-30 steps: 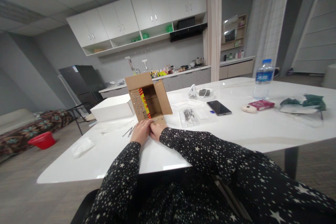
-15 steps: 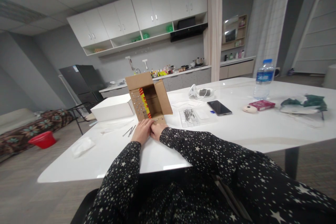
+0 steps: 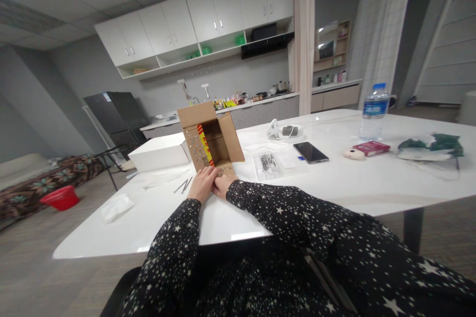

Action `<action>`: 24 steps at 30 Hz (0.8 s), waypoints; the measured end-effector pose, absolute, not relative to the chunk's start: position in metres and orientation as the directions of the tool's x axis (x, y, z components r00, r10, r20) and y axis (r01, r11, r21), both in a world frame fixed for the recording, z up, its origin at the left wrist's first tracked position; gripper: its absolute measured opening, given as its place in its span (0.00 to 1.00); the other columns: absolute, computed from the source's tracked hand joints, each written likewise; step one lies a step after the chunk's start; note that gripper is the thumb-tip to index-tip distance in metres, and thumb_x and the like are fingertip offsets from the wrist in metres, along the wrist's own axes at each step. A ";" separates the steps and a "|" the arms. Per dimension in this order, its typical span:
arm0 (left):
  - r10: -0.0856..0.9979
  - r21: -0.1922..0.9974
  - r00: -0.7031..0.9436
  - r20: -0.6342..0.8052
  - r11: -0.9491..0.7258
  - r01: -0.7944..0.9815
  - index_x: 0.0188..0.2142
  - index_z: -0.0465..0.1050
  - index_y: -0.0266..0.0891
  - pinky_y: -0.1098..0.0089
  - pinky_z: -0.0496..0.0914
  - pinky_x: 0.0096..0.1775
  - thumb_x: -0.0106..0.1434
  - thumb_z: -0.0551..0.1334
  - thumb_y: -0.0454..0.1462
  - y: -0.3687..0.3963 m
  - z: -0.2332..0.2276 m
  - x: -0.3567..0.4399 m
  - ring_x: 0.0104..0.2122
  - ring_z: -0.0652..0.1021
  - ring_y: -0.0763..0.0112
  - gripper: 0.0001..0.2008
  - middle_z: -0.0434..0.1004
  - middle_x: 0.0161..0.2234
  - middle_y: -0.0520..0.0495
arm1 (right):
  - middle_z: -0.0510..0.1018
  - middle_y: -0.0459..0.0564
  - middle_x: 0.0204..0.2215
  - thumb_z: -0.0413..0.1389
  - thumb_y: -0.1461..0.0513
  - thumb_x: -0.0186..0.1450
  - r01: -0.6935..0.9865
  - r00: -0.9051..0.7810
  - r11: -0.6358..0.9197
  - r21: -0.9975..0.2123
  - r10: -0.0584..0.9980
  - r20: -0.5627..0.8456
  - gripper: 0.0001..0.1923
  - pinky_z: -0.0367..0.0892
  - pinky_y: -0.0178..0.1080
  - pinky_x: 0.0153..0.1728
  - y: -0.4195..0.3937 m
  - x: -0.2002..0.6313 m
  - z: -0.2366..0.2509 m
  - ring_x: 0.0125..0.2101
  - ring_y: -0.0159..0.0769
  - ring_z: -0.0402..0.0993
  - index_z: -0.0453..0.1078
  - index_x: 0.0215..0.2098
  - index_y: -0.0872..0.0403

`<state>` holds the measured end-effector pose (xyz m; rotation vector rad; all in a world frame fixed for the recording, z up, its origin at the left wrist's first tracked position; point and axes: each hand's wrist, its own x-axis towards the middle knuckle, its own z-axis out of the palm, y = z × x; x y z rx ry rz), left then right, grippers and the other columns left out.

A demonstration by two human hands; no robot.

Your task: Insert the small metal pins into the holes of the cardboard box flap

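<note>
- cardboard box [image 3: 210, 139]: lies on its side on the white table [image 3: 260, 193], open mouth turned toward the person, directly beyond both hands and touching them at its near lower flap.
- left hand [image 3: 202, 184]: rests palm down on the table at the box's near left corner, fingers together and laid against the lower flap; whether they pinch anything cannot be told.
- right hand [image 3: 224, 184]: lies just beside the left hand, touching it, fingers curled onto the near flap; the grip itself is hidden.
- box, appearance: plain brown corrugated board; upper flap raised, right flap swung outward, inner walls in shadow; the left flap and the near flap are dotted with rows of small pale studs, too small to identify.
- box, markings: a yellow and red strip runs down the inner edge of the left flap; its print is too small to read.
- white box [image 3: 159, 153]: closed, flat, just left of the cardboard box.
- thin metal rods [image 3: 183, 185]: loose on the table, left of the left hand.
- clear tray [image 3: 270, 164]: holds small dark metal pieces, right of the box.
- phone [image 3: 310, 152]: screen up, beyond the tray.
- water bottle [image 3: 373, 111]: blue label, writing unreadable, well apart at the far right.
- red packet [image 3: 371, 148]: flat, near the bottle; print unreadable.
</note>
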<state>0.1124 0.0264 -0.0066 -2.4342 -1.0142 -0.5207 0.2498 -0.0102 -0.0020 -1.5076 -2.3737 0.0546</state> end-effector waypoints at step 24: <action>0.558 -0.325 0.655 0.510 -0.580 0.747 0.49 0.62 0.38 0.63 0.63 0.44 0.58 0.51 0.30 0.032 -0.008 0.112 0.43 0.68 0.62 0.18 0.66 0.42 0.41 | 0.77 0.61 0.37 0.47 0.56 0.60 0.871 -0.394 0.446 -0.208 0.885 0.249 0.20 0.68 0.46 0.36 -0.007 0.251 -0.003 0.37 0.48 0.75 0.71 0.44 0.58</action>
